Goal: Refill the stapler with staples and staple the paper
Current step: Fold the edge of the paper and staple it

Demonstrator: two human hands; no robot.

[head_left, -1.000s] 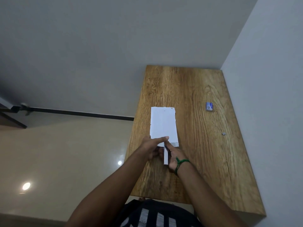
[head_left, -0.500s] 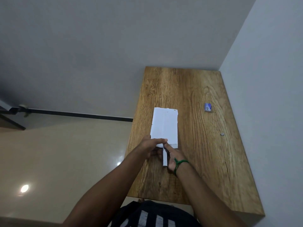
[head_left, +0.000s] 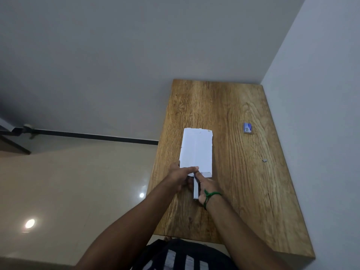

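Wooden table [head_left: 243, 191] in a corner between pale grey walls [head_left: 136, 55]. Near its left side, white paper [head_left: 196, 149] lying lengthwise, far end ragged, near end at the hands. At that near end, left hand [head_left: 182, 175] pinching the paper: forefinger stretched flat across the top, thumb at the left edge, remaining fingers curled underneath. Just beside it, right hand [head_left: 207, 187] wrapped round a slim grey stapler [head_left: 195, 190], forefinger pointing forward along the top, green band [head_left: 211, 195] tied at the wrist. Stapler in line with the paper, front end at the paper's near edge and hidden by the fingers; impossible to tell whether pressed down. Well apart, towards the right wall, a small blue and white box [head_left: 247, 128] flat on the wood. Nearer than that, a tiny grey piece [head_left: 264, 160], too small to identify. Beyond the table's left edge, glossy beige floor [head_left: 78, 182] with a lamp's reflection.
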